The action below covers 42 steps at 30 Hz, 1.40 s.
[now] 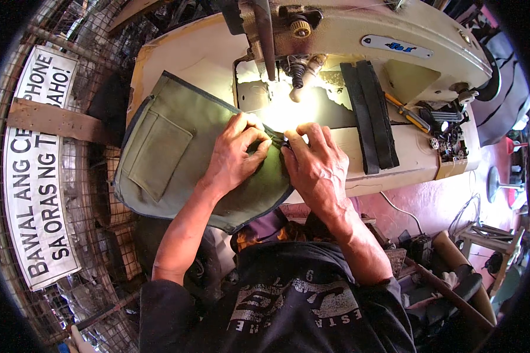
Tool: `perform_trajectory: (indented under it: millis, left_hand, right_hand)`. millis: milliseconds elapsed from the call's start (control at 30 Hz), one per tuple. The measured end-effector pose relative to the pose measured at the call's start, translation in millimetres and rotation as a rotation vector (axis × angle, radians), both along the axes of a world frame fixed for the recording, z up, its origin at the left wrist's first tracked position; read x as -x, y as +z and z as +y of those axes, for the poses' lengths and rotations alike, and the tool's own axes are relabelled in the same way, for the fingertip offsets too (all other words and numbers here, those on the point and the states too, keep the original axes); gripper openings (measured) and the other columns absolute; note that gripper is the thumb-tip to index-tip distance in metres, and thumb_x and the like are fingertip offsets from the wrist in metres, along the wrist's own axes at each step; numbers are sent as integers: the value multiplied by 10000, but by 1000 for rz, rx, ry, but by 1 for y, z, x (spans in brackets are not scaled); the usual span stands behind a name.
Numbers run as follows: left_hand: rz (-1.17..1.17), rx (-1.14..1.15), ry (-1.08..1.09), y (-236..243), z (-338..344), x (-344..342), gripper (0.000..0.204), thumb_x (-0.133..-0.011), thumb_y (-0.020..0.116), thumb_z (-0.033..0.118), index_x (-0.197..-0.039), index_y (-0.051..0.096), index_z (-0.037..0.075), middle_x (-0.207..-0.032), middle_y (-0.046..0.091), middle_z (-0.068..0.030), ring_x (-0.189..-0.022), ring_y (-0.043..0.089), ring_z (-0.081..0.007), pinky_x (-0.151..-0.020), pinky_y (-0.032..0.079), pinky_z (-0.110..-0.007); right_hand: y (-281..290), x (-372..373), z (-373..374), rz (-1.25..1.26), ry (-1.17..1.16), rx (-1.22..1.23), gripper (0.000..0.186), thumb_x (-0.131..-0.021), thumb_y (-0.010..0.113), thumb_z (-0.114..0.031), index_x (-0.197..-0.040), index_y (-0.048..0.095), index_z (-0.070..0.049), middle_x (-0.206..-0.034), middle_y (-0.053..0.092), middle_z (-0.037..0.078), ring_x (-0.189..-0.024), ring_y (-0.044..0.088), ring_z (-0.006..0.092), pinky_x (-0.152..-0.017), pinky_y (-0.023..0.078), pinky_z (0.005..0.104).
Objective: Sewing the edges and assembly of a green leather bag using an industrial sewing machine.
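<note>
Near the desk's front edge, I see left hand pinched on green fabric, right hand alongside; can't tell its grip.

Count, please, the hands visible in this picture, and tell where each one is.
2. The left hand pinches the upper edge of the green fabric piece; the right hand is just to its right, at the same edge. Others could be hidden.

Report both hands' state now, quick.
Left hand: closed, pinching at the edge of the green cloth.
Right hand: closed, fingers curled at the same edge; what it grips can't be told.
</note>
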<state>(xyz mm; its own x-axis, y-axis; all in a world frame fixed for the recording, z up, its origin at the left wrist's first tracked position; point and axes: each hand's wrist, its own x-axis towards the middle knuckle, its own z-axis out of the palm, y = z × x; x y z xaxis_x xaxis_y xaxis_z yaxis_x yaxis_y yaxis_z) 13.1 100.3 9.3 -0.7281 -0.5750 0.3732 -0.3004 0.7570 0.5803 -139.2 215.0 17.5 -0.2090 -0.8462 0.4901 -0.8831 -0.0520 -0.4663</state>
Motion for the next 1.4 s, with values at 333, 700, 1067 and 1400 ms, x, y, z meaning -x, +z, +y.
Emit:
perform_trajectory:
  millis: [333,700,1067,1400]
  left_hand:
    - [34,54,-4,1,2,2,126,-764,726,15,-840,627,24,-918,561,-98,-880,587,-279,-778,508,-389]
    - [102,26,-66,10,11,3,164,-795,748,1,-941,690,45,-886,610,-74,-804,634,-222,-716,521,-338]
    - [-106,70,29,5,48,31,119,-802,725,83,-893,673,28,-896,578,-93,-852,602,-270,-737,509,-383]
    - [-20,289,79,-11,54,42,108,-825,676,3,-883,586,22,-846,550,-124,-755,579,-325,-664,487,-424]
  right_hand:
    - [-23,1,-6,53,26,99,255,-794,682,-113,-1039,651,-48,-988,582,64,-882,603,240,-700,521,373]
    - [-2,20,44,-197,-264,30,372,-853,741,-141,-1197,604,-103,-1039,606,114,-864,644,322,-712,542,411]
    - [-5,4,63,-52,-234,-147,314,-827,750,-147,-1121,677,-61,-971,599,81,-819,638,256,-668,539,359]
    - [-9,17,56,-103,-133,-151,297,-842,700,-157,-1116,647,-55,-981,567,83,-882,616,264,-698,526,386]
